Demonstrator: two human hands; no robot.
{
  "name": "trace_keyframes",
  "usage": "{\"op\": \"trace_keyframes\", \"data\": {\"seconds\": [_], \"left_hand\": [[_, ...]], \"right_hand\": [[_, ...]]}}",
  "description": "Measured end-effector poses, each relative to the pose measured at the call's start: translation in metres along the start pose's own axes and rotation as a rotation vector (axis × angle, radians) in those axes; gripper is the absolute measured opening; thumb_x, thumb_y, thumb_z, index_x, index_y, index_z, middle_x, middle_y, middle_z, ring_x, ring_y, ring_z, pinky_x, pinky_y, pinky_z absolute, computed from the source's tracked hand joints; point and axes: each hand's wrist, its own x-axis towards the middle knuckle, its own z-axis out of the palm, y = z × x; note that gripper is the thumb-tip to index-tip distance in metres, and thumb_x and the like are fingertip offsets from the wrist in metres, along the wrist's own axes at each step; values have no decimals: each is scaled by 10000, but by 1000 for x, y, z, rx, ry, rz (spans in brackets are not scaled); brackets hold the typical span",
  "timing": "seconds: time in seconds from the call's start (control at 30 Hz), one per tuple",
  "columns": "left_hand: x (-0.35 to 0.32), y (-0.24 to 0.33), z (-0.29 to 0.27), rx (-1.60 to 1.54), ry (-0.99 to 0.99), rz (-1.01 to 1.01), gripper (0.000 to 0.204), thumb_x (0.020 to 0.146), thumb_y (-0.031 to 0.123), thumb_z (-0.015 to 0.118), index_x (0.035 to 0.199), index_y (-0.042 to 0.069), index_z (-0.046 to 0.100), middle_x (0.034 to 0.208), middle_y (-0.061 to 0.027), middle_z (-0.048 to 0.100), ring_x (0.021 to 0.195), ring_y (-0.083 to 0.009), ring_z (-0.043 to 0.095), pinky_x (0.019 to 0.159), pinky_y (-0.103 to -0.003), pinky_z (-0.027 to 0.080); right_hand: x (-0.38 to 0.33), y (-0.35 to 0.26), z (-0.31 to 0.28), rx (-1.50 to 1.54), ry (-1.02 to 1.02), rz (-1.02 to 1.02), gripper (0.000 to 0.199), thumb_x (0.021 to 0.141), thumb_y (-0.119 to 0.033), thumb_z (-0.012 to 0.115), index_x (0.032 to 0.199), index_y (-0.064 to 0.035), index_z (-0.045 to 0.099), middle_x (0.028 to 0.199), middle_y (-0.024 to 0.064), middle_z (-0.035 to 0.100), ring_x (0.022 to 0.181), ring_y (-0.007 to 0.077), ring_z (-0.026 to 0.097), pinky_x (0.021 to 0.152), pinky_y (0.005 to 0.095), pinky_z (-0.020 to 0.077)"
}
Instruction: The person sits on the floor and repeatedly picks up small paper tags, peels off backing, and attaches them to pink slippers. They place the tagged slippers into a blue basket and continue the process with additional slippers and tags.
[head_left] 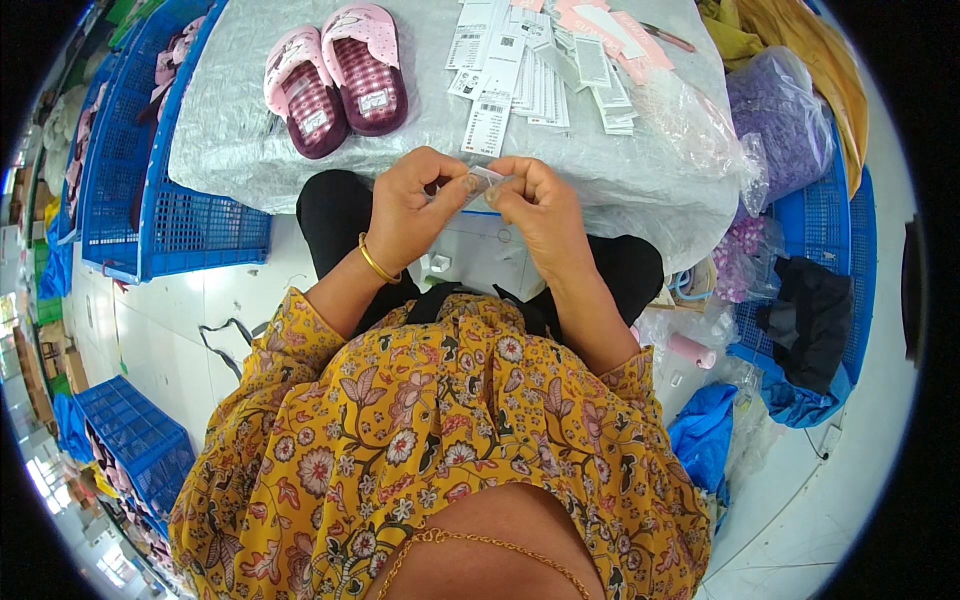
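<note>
Both hands pinch one small white tag (484,181) between them at the near edge of the surface (250,130): left hand (410,205) on its left end, right hand (535,205) on its right. Tag's long axis runs roughly left-right, equally near both hands. Pink slippers (340,75) and loose tags (540,70) lie farther up, apart from the hands.

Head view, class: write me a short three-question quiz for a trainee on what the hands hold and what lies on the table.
1. True or false: both hands pinch one small white tag between them.
2. How many slippers lie on the table? A) one B) two C) four
3. Which wrist wears the gold bangle?

Key:
1. True: the left hand and right hand meet on the small white tag.
2. B: a pair of pink slippers lies on the table, left of the paper labels.
3. The left wrist wears the gold bangle.
</note>
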Motion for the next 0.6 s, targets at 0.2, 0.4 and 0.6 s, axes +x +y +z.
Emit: {"op": "trace_keyframes", "data": {"seconds": [0.2,0.4,0.6], "left_hand": [[0,5,-1,241,-32,214,94,781,40,735,849,34,671,766,-59,619,678,-187,591,607,-303,472],[4,3,-6,271,-122,431,112,770,31,738,857,31,666,787,-94,624,710,-259,602,630,-328,482],[2,-10,-6,-213,-346,-325,165,935,168,648,921,4,655,792,10,603,742,-45,515,655,-226,446]], "right_hand": [[-1,0,-4,94,-49,42,243,847,-50,655,1083,3,629,795,-24,585,689,47,506,621,207,408],[2,7,-9,139,-112,34,198,861,-40,670,1050,2,629,803,-12,609,704,49,527,643,210,433],[-4,9,-12,-83,-173,14,162,864,-78,711,991,2,652,805,4,658,708,53,574,635,219,472]]}}
